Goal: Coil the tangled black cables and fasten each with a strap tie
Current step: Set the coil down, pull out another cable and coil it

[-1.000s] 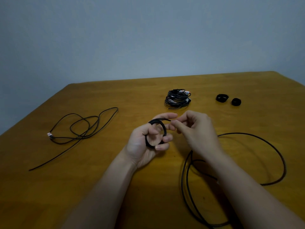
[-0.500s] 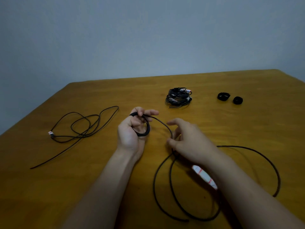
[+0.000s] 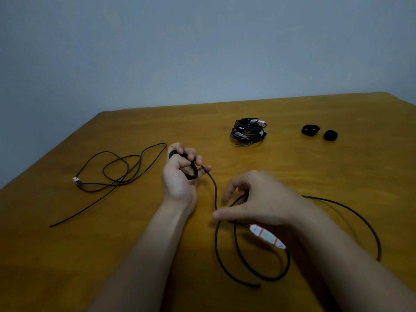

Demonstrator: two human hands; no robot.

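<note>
Loose cable at far left lies untouched on the table, still to be coiled.

Left hand: shifted left and turned since a second ago. Fingers are clenched round the small coil, thumb hooked through it.

Working cable: now a bare run from the coil down to the right hand.

Right hand: was up at the coil, has dropped toward me onto the slack. The cable passes under the thumb with fingers loosely curled about it, a light grasp. White tag shows beneath the wrist.

My reading: one wrap is laid and I am fetching the next length.

Tied bundle and strap ties lie beyond, unmoved.
</note>
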